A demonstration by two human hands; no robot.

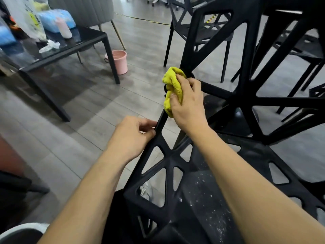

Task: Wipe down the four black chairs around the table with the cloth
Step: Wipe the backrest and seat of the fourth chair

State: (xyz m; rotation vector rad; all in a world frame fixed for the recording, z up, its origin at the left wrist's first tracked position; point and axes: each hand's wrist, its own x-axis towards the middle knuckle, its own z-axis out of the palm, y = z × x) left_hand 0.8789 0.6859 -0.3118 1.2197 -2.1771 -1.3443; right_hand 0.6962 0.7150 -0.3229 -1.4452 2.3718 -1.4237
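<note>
A black chair (pixel 175 164) with triangular cut-outs lies tipped toward me, filling the lower right. White specks dot its surface near my right forearm. My right hand (pixel 188 104) grips a bunched yellow cloth (pixel 172 87) and presses it around a black strut of the chair. My left hand (pixel 133 136) pinches the same strut lower down. Two more black chairs stand behind, one (pixel 198 30) at the top middle and another (pixel 299 55) at the right.
A dark glass table (pixel 70 48) at the left carries bags, a pink bottle (pixel 64 28) and blue packs. A pink bucket (pixel 119 61) stands on the grey plank floor beside its leg. A grey padded chair (pixel 88 9) sits behind. Yellow-black tape crosses the floor.
</note>
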